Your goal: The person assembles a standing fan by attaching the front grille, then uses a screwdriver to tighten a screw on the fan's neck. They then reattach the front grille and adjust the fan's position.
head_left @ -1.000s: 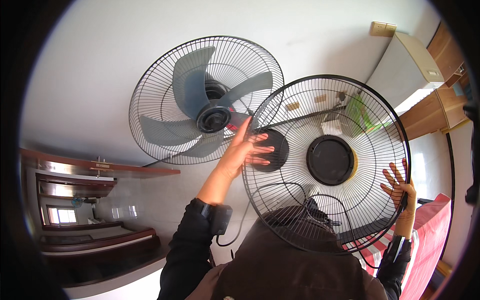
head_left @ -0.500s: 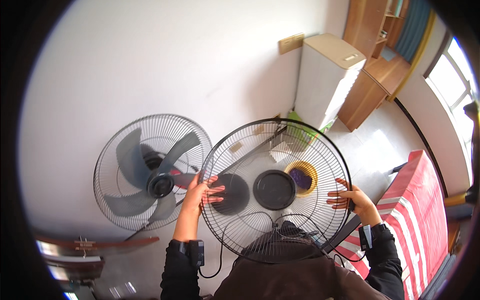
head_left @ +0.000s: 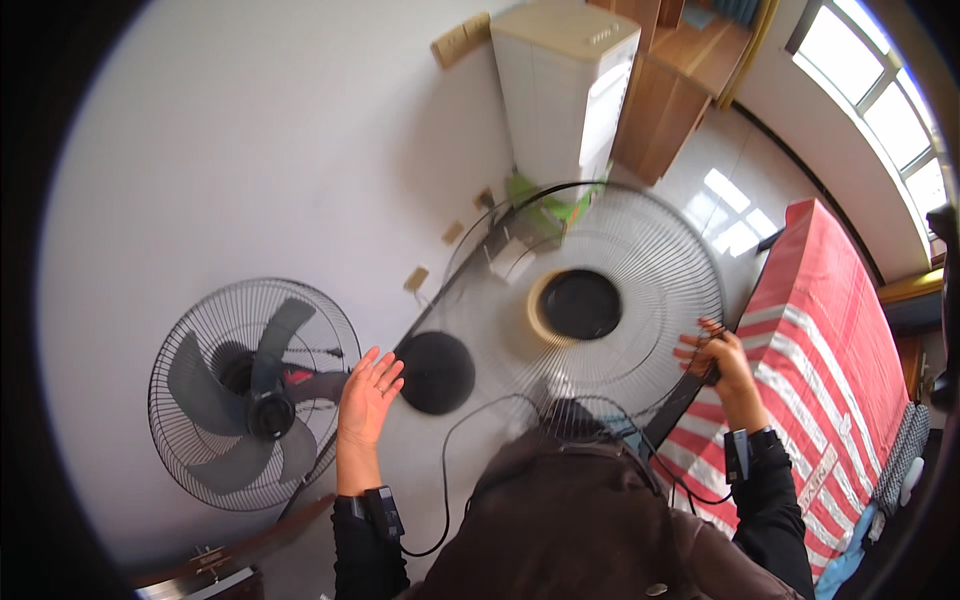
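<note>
A round black wire fan grille (head_left: 580,304) with a solid dark disc at its centre is in front of me, smeared by motion. At its right rim, the fingers of my right hand (head_left: 718,362) are curled round the wire. My left hand (head_left: 368,395) is apart from the grille, palm turned up and fingers stretched out, holding nothing. To its left stands a fan (head_left: 270,412) whose dark blades show, with wire behind them. The fan's black round base (head_left: 437,372) appears on the floor beside my left fingertips.
A white cabinet-like appliance (head_left: 555,100) with a beige top stands by the wall, near wooden furniture (head_left: 668,105). A red-and-white striped cloth (head_left: 800,370) covers a long piece of furniture on the right. A yellow round thing (head_left: 537,305) is mostly hidden behind the grille's disc.
My left hand has let go of the grille's left rim and turned palm up. The grille has swung up and right, still in my right hand. My view has shifted toward the right.
</note>
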Motion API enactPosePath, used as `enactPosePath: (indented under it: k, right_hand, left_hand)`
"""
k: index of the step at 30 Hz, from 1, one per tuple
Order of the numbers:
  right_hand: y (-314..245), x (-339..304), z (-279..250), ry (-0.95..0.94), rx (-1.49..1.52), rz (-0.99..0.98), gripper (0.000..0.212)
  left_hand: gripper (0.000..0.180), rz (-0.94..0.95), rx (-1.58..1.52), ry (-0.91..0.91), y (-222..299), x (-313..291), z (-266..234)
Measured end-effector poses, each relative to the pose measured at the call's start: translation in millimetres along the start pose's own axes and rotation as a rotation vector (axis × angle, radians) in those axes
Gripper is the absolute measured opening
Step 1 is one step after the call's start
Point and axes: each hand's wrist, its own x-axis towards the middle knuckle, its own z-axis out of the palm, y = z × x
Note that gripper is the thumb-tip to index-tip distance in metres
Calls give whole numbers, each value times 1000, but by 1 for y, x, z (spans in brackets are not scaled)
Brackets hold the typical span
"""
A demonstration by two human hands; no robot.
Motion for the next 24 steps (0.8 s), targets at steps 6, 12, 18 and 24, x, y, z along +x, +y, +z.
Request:
enactPosePath:
  k: [6,12,18,24]
  right_hand:
    - [25,-31,-71,335,122,-306,48]
    - [35,-113,-145,712,146,-473,31]
    - [33,-183,-192,875,107,-498,21]
    - [30,-196,-212,886,165,-454,12]
  left_hand:
    - [51,-144,-20,55,-36,-26,-40]
    - [44,-184,16,18,-53,-8,-55]
    - [37,-218,35,-45,-70,19,-33]
    - [36,-225,83,-89,-72,49,33]
